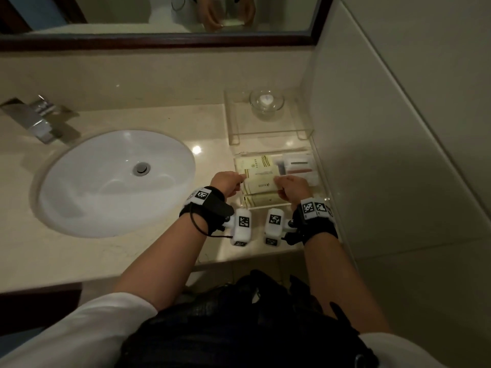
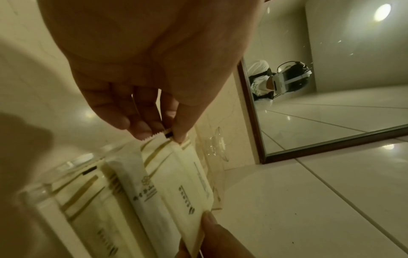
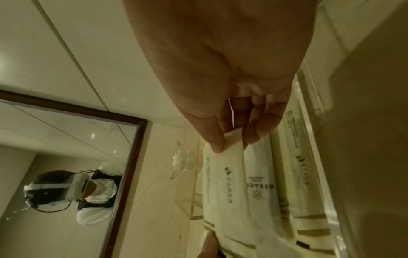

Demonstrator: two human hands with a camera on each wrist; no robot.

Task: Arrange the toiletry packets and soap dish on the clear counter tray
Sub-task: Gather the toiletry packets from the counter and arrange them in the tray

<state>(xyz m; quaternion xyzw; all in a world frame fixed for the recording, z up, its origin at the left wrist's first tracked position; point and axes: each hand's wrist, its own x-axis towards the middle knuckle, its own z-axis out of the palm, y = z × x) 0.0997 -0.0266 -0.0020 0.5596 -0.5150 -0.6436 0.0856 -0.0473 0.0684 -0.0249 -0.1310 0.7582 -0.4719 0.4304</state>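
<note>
A clear tray (image 1: 263,207) sits on the counter's right end, against the side wall. Its raised back shelf carries the glass soap dish (image 1: 266,101) (image 2: 217,144) (image 3: 180,160) with a white soap in it. Several cream toiletry packets (image 1: 259,189) lie side by side in the lower part, with white packets (image 1: 299,166) to their right. My left hand (image 1: 243,178) (image 2: 170,137) pinches the serrated left end of one cream packet (image 1: 261,174) (image 2: 187,176) (image 3: 227,174). My right hand (image 1: 277,179) (image 3: 232,139) pinches its right end. The packet is held just over the others.
A white oval sink (image 1: 117,181) with a chrome faucet (image 1: 34,118) takes up the counter (image 1: 159,120) to the left of the tray. A dark-framed mirror (image 1: 159,11) runs along the back wall. A tiled wall (image 1: 398,128) stands close on the right.
</note>
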